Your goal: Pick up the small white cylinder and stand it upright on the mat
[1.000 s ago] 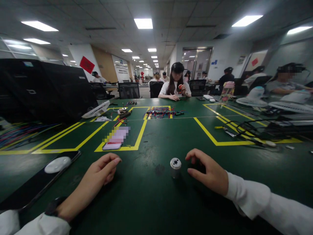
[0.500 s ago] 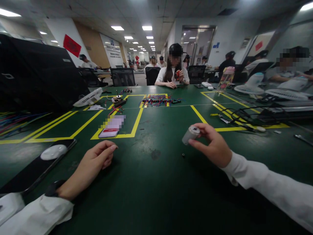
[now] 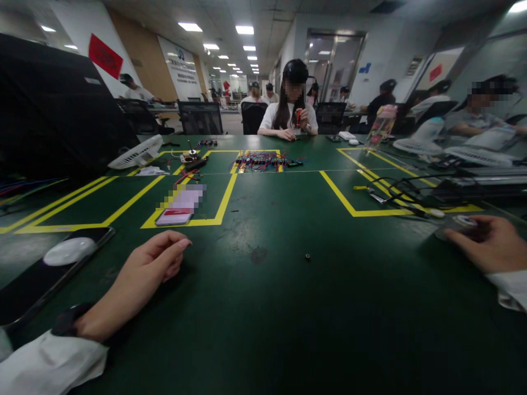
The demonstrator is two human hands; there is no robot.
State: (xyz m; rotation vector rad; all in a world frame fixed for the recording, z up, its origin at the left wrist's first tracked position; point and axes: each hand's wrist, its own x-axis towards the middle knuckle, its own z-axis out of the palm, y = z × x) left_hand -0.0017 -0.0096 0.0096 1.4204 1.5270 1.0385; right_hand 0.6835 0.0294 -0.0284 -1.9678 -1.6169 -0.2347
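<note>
My right hand (image 3: 488, 241) is at the far right of the table, its thumb and fingers closed round a silver metal cylinder (image 3: 450, 226). Motion blurs the cylinder, and the fingers cover part of it. My left hand (image 3: 158, 258) rests on the green table at the left, fingers curled in and thumb against the forefinger; nothing shows in it. A tiny dark ring-shaped part (image 3: 307, 257) lies alone between the two hands. Just beyond my left hand is a phone (image 3: 179, 211) with a lit screen.
A black phone (image 3: 24, 285) with a white mouse (image 3: 69, 251) on it lies at left. Wired circuit boards (image 3: 267, 161) sit mid-table. Black cables (image 3: 395, 192) and white fans (image 3: 422, 140) are at right, a monitor (image 3: 61, 104) at left. A person (image 3: 288, 112) works opposite.
My right hand has carried the silver cylinder well to the right, away from the small dark part. My left hand keeps its curled pose, and the view has shifted slightly.
</note>
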